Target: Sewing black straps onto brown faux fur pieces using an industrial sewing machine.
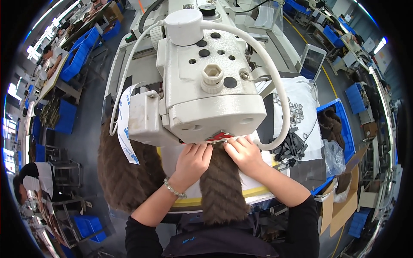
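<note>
Head view: table point(254, 182) with sewing machine point(217, 88)

A large fur piece point(127, 174) lies along the left edge; a fur strip point(223, 189) crosses the near edge, its far end beneath the machine. Left hand point(193, 162) and right hand point(246, 155) are at that end, fingers bent; whether they pinch, I cannot tell.

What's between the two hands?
The brown fur strip lies between the left hand and the right hand, seen in the head view; the fingertips are partly hidden by the machine.
</note>
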Demonstrator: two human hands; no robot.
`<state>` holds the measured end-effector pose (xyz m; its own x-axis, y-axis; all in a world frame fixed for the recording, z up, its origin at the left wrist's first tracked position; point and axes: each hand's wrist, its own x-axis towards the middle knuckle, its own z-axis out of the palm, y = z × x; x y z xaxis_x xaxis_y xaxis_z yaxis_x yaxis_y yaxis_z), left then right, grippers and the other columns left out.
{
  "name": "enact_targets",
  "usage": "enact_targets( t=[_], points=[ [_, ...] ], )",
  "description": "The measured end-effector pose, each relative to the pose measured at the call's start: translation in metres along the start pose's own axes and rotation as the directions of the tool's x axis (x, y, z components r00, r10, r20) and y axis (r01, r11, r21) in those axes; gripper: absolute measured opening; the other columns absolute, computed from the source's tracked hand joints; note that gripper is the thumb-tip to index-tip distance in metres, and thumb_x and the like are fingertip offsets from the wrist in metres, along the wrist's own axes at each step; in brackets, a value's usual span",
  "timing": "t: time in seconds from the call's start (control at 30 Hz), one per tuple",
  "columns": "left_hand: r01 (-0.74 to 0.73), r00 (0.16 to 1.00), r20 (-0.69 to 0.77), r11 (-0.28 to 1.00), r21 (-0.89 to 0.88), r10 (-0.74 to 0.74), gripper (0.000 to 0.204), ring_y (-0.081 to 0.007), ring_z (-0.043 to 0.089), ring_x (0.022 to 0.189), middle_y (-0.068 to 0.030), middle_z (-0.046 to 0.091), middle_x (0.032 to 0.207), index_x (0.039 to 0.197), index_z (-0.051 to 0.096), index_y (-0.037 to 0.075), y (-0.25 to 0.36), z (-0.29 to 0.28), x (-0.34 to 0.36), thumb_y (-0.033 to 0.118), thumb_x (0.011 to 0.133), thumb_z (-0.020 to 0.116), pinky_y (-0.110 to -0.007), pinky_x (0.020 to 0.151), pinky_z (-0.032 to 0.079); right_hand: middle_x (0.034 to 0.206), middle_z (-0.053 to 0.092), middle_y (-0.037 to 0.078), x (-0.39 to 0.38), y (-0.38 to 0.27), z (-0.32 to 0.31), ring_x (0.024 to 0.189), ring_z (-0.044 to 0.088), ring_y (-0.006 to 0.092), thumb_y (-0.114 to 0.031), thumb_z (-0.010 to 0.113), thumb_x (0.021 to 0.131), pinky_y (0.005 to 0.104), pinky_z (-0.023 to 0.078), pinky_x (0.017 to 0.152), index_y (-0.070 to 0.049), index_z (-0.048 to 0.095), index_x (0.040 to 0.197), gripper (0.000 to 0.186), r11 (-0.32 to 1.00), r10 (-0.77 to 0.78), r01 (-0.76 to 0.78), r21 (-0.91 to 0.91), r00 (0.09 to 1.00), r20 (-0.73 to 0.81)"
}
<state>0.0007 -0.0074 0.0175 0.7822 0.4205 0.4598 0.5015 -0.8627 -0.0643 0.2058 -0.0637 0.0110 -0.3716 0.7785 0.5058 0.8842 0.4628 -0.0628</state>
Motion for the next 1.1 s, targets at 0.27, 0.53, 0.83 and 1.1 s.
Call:
enact_targets(
  t=[0.27,0.53,0.83,1.1],
  points=[
    [-0.003,1.000,-0.011,1.000,-0.011,0.002,0.017,-0.0177,0.061,0.090,-0.0063,0.064,0.091,0.092,0.065,0.002,-0.0013,-0.0011,0.0007,0.008,0.077,0.061,-0.031,0.087,0.047,0.097,0.066,0.006,-0.0033,0.0018,0.0018,0.088,0.060,0.0236,-0.006,0.061,0.076,0.0361,0.050,0.082,-0.004,0.064,0.098,0.022,0.982,0.119,-0.125,0.143,0.992,0.048],
    [0.003,1.000,-0.006,1.000,-0.009,-0.004,0.016,-0.0175,0.061,0.089,-0.0063,0.064,0.091,0.091,0.064,0.003,-0.0020,-0.0022,0.0009,0.009,0.076,0.060,-0.032,0.087,0.047,0.097,0.066,0.007,-0.0013,0.0004,0.0000,0.089,0.061,0.0237,-0.006,0.060,0.075,0.0364,0.050,0.082,-0.004,0.063,0.097,0.022,0.987,0.110,-0.114,0.117,0.993,0.045],
    [0.012,1.000,-0.012,1.000,-0.007,-0.012,0.010,-0.0173,0.061,0.087,-0.0054,0.062,0.088,0.086,0.060,0.005,-0.0022,-0.0005,0.0014,0.008,0.076,0.059,-0.032,0.087,0.046,0.096,0.065,0.007,-0.0005,0.0009,-0.0003,0.086,0.060,0.0239,-0.006,0.060,0.074,0.0371,0.050,0.081,-0.004,0.062,0.098,0.024,0.991,0.095,-0.097,0.092,0.995,0.031],
    [0.014,1.000,-0.019,1.000,-0.012,-0.014,0.012,-0.0172,0.060,0.087,-0.0059,0.062,0.090,0.087,0.061,0.004,-0.0019,-0.0003,0.0009,0.008,0.076,0.059,-0.032,0.089,0.045,0.097,0.064,0.007,-0.0003,0.0015,0.0001,0.089,0.060,0.0245,-0.006,0.060,0.074,0.0369,0.050,0.081,-0.003,0.061,0.097,0.023,0.990,0.084,-0.085,0.114,0.996,0.017]
  ],
)
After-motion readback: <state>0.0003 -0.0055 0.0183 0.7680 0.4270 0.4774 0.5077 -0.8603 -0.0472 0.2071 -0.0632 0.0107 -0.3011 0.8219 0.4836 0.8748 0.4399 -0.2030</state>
